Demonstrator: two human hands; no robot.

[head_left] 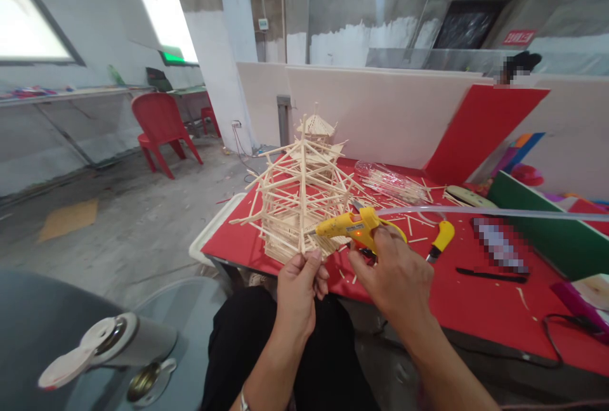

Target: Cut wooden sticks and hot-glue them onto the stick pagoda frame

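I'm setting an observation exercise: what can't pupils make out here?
Head view:
Handle of the yellow plastic glue gun: mostly hidden by the right hand.
Its lettering: too small.
Stick ends pinched by the left hand on the pale wooden stick model: covered by its grip.
Far end of the translucent rod: cut by the right edge.

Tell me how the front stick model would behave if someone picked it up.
The front stick model is probably light for its size, being thin pieces with open gaps. Its slender projecting stick ends could snap if knocked. It seems fairly stiff, since its crossing pieces look straight.
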